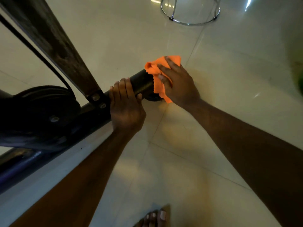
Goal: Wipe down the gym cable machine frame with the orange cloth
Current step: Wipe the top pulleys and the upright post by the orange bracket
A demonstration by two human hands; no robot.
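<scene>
The black base bar of the cable machine frame (91, 113) runs from lower left up to its rounded end (142, 82) near the middle. My left hand (126, 105) grips the bar just short of that end, fingers curled over the top. My right hand (177, 84) holds the orange cloth (157, 69) and presses it around the bar's end. A dark upright strut (54, 45) is bolted to the bar, and a black pulley wheel (49, 105) with a cable (37, 53) sits at the left.
Glossy cream floor tiles (229, 95) lie all around. A chrome ring base of a stool or stand (190, 12) sits at the top. My bare toes (155, 217) show at the bottom edge. A blurred green shape (297, 69) is at the right edge.
</scene>
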